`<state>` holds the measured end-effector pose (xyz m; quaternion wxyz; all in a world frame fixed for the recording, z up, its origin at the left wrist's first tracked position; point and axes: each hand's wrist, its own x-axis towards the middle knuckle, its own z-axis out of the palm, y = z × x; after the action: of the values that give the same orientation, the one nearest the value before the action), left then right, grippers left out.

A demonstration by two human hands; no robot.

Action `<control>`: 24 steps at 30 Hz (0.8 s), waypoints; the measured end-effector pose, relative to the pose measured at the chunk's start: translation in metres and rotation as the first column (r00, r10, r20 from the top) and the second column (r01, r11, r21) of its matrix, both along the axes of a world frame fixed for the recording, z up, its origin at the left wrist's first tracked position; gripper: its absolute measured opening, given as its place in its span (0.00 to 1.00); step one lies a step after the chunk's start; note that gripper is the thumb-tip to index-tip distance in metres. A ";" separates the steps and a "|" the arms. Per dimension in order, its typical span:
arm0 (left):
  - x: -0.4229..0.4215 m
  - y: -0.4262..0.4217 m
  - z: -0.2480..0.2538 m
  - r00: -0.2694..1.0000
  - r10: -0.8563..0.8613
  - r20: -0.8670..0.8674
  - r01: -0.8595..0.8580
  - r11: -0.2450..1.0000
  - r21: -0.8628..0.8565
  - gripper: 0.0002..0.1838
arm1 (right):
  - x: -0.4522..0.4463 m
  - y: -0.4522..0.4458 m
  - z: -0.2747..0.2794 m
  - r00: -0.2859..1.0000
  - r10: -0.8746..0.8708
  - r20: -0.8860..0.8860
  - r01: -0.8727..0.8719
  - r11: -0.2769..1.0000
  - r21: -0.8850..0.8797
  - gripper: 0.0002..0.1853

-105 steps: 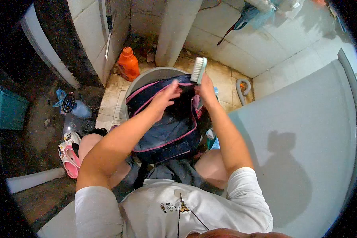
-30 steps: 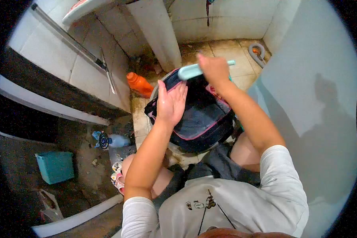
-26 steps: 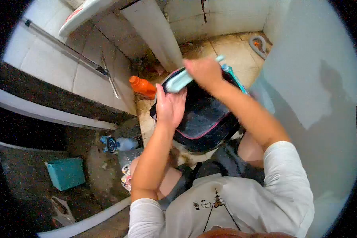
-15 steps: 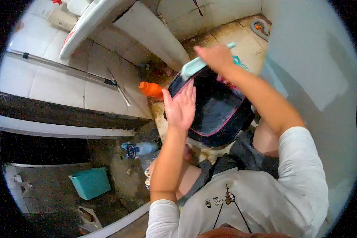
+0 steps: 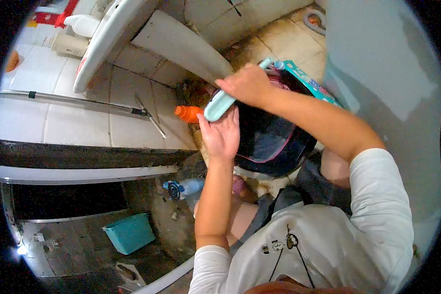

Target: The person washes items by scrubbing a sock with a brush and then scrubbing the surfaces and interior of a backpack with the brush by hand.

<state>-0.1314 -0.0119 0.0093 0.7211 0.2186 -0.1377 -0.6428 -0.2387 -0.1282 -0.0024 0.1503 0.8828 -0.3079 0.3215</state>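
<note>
My right hand [image 5: 250,87] is closed around the handle of a pale teal scrubbing brush [image 5: 219,107]. The brush's head slants down to the left, over the fingers of my left hand [image 5: 221,137]. That left hand lies open, palm up, with its fingers stretched out along the bag's left edge. Below both hands a black bag with pink piping [image 5: 262,137], which looks like a backpack, rests on the floor. My right forearm hides part of it, and the bristles cannot be made out.
An orange bottle [image 5: 186,113] lies left of the bag. Behind it stands a white pedestal [image 5: 181,46] under a basin [image 5: 103,46]. A teal printed packet [image 5: 308,82] is by the right wall. A blue bottle [image 5: 192,186] and a teal bin [image 5: 131,234] are lower left.
My right hand and the brush have moved left and down, so the brush head now sits over my left fingers. The view has shifted slightly, and more of the teal packet shows.
</note>
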 end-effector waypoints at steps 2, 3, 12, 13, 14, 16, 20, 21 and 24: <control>0.004 0.004 -0.004 0.998 -0.056 -0.019 0.056 0.998 0.007 0.35 | -0.013 -0.023 -0.003 0.995 -0.096 -0.034 0.098 0.994 0.058 0.05; 0.004 0.004 -0.004 0.996 -0.084 -0.029 0.085 0.996 0.013 0.35 | -0.024 -0.032 0.001 0.981 -0.184 -0.052 0.190 0.974 0.125 0.05; 0.003 0.008 -0.003 0.997 -0.079 -0.008 0.079 0.997 0.001 0.36 | -0.021 -0.023 0.006 0.989 -0.142 0.047 0.139 0.989 0.058 0.09; 0.005 0.008 -0.004 0.997 -0.073 -0.011 0.073 0.997 -0.004 0.36 | -0.018 -0.023 0.003 0.990 -0.135 0.043 0.133 0.990 0.053 0.09; 0.007 0.008 -0.007 0.996 -0.084 -0.009 0.084 0.996 -0.006 0.36 | -0.015 -0.018 -0.003 0.993 -0.117 0.021 0.116 0.992 0.053 0.08; 0.005 0.006 -0.001 0.999 -0.045 -0.030 0.046 0.999 0.017 0.34 | -0.002 0.005 0.006 1.000 -0.002 0.014 0.002 1.000 0.016 0.06; 0.010 0.010 -0.009 0.993 -0.104 -0.064 0.102 0.994 -0.033 0.32 | -0.010 -0.011 -0.001 0.999 -0.046 -0.003 0.046 0.999 0.028 0.05; 0.004 0.010 -0.003 0.997 -0.079 -0.018 0.079 0.996 0.037 0.33 | -0.020 -0.021 0.000 0.989 -0.148 -0.003 0.148 0.988 0.048 0.05; 0.004 0.009 -0.002 0.998 -0.059 -0.017 0.059 0.998 0.018 0.33 | -0.021 -0.015 -0.002 0.991 -0.131 -0.009 0.131 0.991 0.027 0.04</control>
<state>-0.1271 -0.0028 0.0070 0.7008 0.2159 -0.1321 -0.6669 -0.2597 -0.1436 -0.0041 0.1600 0.8638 -0.3690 0.3035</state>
